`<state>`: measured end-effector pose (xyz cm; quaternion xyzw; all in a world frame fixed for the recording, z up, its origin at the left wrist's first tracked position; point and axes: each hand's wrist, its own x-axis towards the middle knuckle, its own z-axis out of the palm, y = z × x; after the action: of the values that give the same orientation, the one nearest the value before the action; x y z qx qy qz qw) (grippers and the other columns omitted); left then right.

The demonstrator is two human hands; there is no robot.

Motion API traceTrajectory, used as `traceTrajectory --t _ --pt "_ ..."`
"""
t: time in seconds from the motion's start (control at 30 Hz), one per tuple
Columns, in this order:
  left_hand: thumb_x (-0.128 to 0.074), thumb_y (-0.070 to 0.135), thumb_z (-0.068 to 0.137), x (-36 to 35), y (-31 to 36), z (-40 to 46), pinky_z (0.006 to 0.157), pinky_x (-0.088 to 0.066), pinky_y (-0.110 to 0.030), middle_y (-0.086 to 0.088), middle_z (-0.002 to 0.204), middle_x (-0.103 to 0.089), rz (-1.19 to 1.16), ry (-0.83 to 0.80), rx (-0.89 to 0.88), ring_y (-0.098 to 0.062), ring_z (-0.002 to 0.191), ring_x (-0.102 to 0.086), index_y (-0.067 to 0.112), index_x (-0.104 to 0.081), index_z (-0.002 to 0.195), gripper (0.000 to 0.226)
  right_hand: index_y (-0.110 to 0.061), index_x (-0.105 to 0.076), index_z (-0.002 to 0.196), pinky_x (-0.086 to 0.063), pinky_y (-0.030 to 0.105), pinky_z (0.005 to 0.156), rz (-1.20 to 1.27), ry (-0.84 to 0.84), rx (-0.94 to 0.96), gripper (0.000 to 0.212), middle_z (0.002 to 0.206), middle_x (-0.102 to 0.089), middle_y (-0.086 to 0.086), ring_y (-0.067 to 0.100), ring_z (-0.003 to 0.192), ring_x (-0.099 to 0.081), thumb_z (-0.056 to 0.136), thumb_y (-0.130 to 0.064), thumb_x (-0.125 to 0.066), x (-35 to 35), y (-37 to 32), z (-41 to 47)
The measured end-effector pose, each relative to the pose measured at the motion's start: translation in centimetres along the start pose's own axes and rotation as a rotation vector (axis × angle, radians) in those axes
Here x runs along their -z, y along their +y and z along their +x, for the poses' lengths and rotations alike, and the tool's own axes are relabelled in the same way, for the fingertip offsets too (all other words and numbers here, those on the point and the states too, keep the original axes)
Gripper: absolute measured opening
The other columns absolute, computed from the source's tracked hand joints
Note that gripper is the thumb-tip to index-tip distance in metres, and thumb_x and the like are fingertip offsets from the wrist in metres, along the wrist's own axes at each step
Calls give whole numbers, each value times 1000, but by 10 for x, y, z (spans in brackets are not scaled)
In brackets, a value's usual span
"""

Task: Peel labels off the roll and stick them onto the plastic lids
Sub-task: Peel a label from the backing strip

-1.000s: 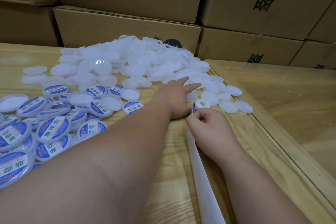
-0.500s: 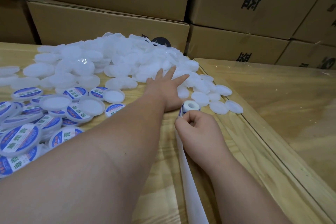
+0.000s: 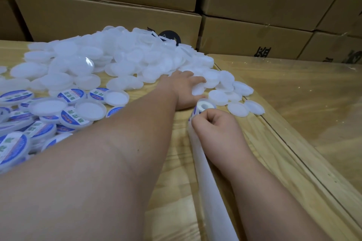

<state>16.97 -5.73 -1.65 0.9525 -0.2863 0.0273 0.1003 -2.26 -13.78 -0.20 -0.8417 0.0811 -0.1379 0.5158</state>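
A person's left hand (image 3: 184, 88) spreads flat over blank lids (image 3: 197, 90) beyond the right hand (image 3: 213, 127), which pinches the label roll (image 3: 203, 106). Dragging several lids together could scatter them off the table (image 3: 176, 162).

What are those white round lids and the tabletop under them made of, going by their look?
The white lids look like thin, milky, translucent plastic: light glows through them and one shows a glossy glint. The table looks like pale wood with visible grain and plank joints, apparently under a clear glossy sheet, judging by the reflections and its edge at right.
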Motion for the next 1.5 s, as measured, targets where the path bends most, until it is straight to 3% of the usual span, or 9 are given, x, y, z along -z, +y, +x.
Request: traceTrajectory --t 0.13,0.27,0.47,0.7,1.03,1.1,1.3,1.43,1.5 --pt "-38 70 85 3 1 -17 103 -37 -44 12 153 -40 -54 34 -3 -22 139 -36 52 -38 144 61 -21 -38 48 -25 13 39 44 37 -23 41 47 -31 -16 5 44 -29 84 -16 -57 2 0 1" --pt "-11 68 57 9 10 -43 108 -38 -48 12 147 -45 -134 41 22 -20 137 -38 49 -43 141 92 -24 -37 46 -24 14 37 63 30 -39 44 46 -29 -16 6 42 -27 84 -15 -57 4 -2 -2" --pt "-43 60 91 1 12 -68 118 -24 -51 11 158 -34 -121 65 64 -19 147 -26 51 -39 144 53 -24 -35 47 -23 16 37 60 20 -47 44 47 -28 -15 7 43 -25 84 -15 -56 6 -4 -5" --pt "-42 61 92 0 21 -106 123 -9 -54 9 166 -21 -175 69 127 -16 155 -11 51 -34 149 58 -21 -45 59 -29 27 51 38 -4 -55 24 52 -35 -9 11 50 -33 80 -21 -57 12 -5 -8" --pt "-52 63 89 3 37 -171 125 -5 -46 9 168 -11 -288 177 137 -14 155 5 48 -26 153 71 -19 -44 59 -30 30 54 4 0 -38 29 53 -35 -7 14 53 -34 85 -16 -58 13 -2 -7" --pt "-55 58 89 3 40 -186 125 -7 -43 8 167 -16 -290 222 165 -14 155 2 45 -30 152 69 -20 -42 59 -30 30 54 12 -8 -40 30 52 -34 -8 15 53 -33 84 -17 -57 12 -2 -7" --pt "-57 40 94 3 44 -216 122 -20 -36 12 148 -48 -298 285 161 -15 150 -20 39 -59 132 38 -18 -46 61 -27 26 49 -12 -64 -5 26 51 -34 -10 12 50 -31 84 -15 -57 11 1 -6" --pt "-63 33 91 8 45 -217 109 -35 -32 13 128 -57 -395 349 166 -12 129 -42 32 -66 110 19 -23 -41 54 -25 17 41 33 -69 -1 37 50 -32 -14 6 46 -28 86 -12 -57 11 3 -7" --pt "-64 30 91 8 45 -216 104 -38 -31 11 125 -58 -437 372 171 -13 123 -47 29 -67 100 10 -24 -37 54 -25 21 43 61 -87 -19 36 53 -30 -12 8 48 -27 83 -17 -58 12 1 -7"
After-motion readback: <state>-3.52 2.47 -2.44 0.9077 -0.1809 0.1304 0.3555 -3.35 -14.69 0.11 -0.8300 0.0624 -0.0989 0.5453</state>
